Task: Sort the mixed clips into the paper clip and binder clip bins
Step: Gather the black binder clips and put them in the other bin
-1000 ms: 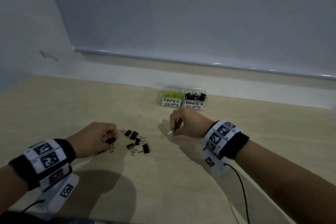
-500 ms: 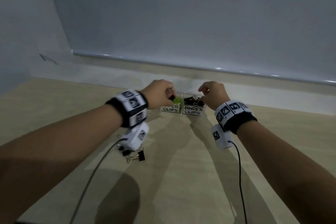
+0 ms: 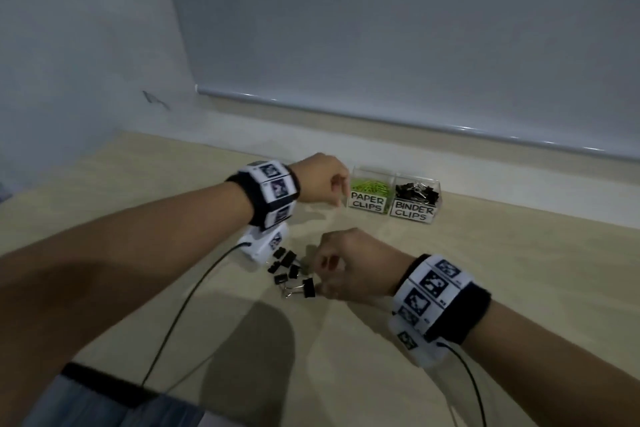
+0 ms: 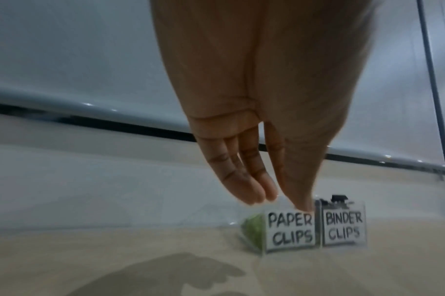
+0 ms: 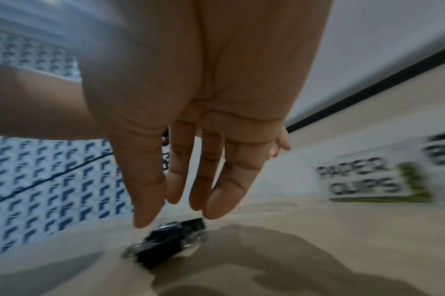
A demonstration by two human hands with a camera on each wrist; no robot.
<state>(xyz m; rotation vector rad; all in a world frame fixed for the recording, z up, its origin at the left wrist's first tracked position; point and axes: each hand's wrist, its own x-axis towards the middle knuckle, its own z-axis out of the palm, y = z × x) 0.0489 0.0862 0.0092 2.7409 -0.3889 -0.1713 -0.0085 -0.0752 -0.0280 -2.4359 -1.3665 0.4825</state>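
Two clear bins stand at the back of the table: the paper clip bin [image 3: 369,192] [image 4: 290,230] with green clips, and the binder clip bin [image 3: 415,199] [image 4: 343,228] with black clips. Several black binder clips [image 3: 291,270] lie in a loose pile nearer me. My left hand [image 3: 336,194] [image 4: 279,201] hangs just left of the paper clip bin, fingers straight and empty. My right hand [image 3: 320,284] [image 5: 178,217] hovers at the pile's right side, fingers [image 5: 217,204] straight and empty, just above one binder clip [image 3: 308,288] [image 5: 170,238].
The light wooden table [image 3: 519,253] runs back to a pale ledge and wall. Black cables [image 3: 180,308] trail from both wrist cameras across the near table. My left forearm crosses above the pile's left side.
Both hands were at the bins half a second ago. My right hand has drawn back to the pile; my left has pulled a little left of the paper clip bin. Both are empty.
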